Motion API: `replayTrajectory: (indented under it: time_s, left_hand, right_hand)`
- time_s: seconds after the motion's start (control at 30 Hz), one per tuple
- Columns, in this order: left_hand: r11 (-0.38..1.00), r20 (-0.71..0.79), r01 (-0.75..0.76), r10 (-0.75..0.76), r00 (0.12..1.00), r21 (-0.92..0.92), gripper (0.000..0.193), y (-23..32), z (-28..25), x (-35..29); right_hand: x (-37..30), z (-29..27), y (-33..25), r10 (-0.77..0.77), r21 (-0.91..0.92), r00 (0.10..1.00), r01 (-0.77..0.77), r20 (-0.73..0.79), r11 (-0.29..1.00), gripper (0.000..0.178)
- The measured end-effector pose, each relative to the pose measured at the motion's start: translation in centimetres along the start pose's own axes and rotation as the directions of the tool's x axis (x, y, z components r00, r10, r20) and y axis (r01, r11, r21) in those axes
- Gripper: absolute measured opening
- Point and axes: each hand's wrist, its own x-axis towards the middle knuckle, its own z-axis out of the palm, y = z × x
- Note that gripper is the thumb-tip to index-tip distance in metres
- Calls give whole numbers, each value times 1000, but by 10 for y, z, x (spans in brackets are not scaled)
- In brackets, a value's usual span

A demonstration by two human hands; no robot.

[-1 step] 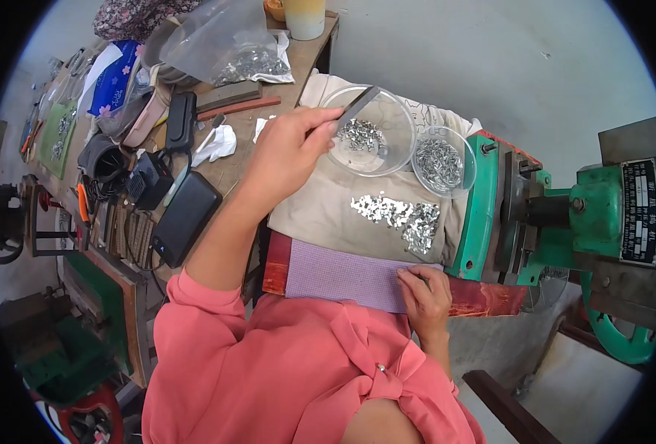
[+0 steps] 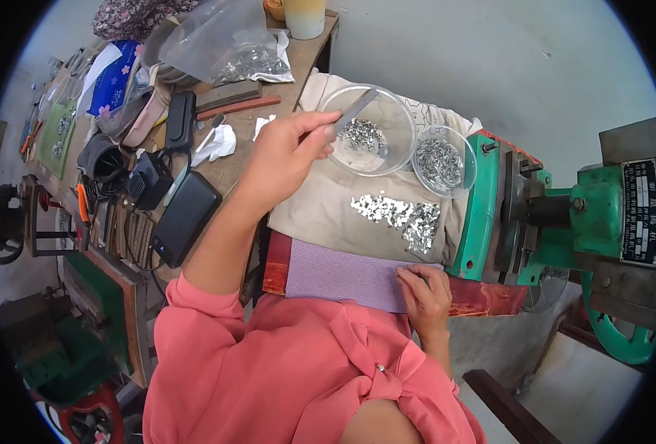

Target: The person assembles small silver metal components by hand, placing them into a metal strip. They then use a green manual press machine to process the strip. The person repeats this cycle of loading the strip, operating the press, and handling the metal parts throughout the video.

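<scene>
My left hand (image 2: pixel 287 152) is closed around one end of a flat grey metal strip (image 2: pixel 357 109). The strip slants over the large clear round tub (image 2: pixel 414 140), in which a small heap of shiny metal pieces (image 2: pixel 361 135) lies. Touching that tub on its right is a smaller clear tub (image 2: pixel 473 177) full of silvery metal bits (image 2: pixel 439 164). On the beige cloth, nearer me, spreads a patch of small flat shiny pieces (image 2: pixel 398 214). My right hand (image 2: pixel 428 292) rests on the purple textured mat (image 2: pixel 342 274), fingertips pinched together; whatever they hold is too small to make out.
A green hand press (image 2: pixel 594 211) stands on the right, its base against the beige cloth (image 2: pixel 313 203). To the left, a cluttered bench holds a black phone-like device (image 2: pixel 187 218), a black case (image 2: pixel 180 122), a reddish bar (image 2: pixel 239 107) and a clear bag of metal pieces (image 2: pixel 250 63).
My left hand has shifted very slightly left, and the strip has turned a little, showing a lighter face. My right hand stays in place.
</scene>
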Motion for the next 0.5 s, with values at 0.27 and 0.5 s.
replayTrajectory:
  time_s: [0.27, 0.5]
  left_hand:
    - [698, 346, 520, -391, 853, -493, 34, -7, -24, -76]
    - [402, 430, 634, -490, 758, -660, 34, -32, -14, -118]
  right_hand:
    - [5, 4, 4, 34, -21, 999, -33, 18, 999, 25]
    - [8, 6, 3, 23, -11, 999, -23, 38, 1000, 25]
